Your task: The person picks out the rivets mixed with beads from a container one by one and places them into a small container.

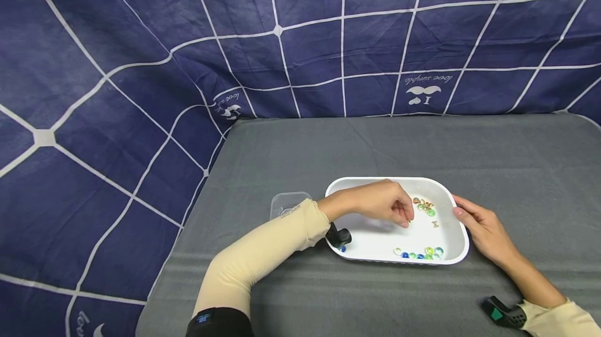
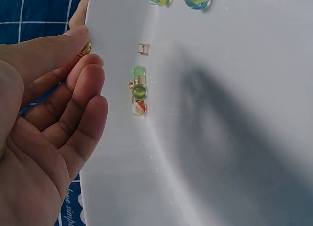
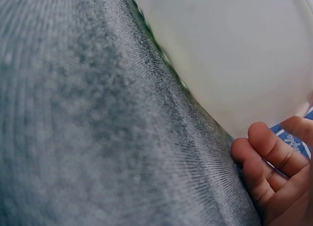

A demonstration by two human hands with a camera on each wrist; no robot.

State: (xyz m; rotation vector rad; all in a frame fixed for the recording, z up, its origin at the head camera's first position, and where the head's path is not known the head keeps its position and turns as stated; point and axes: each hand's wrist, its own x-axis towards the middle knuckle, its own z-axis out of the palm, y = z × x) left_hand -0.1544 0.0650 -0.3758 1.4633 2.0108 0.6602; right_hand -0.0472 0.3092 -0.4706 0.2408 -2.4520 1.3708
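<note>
My left hand (image 1: 387, 204) reaches over the white tray (image 1: 363, 251). Between its thumb and index finger it pinches a small gold ring-like piece (image 2: 86, 48), partly hidden by the fingertips. My right hand (image 1: 483, 227) grips the tray's right end, thumb at the rim and fingers against the outer wall (image 3: 244, 64). Inside the tray, near the far right, lies a cluster of gold pieces and coloured beads, among them a green bead (image 2: 139, 92) and a red-and-white bead (image 2: 139, 108). A small gold H-shaped piece (image 2: 143, 49) lies apart from them.
Several glass marbles (image 1: 429, 250) line the tray's near side, and a blue marble (image 1: 342, 248) sits in its near left corner. A clear plastic container (image 1: 286, 200) stands left of the tray, partly behind the left sleeve. Grey cloth (image 1: 300, 149) covers the table; a blue checked curtain (image 1: 310, 55) hangs behind.
</note>
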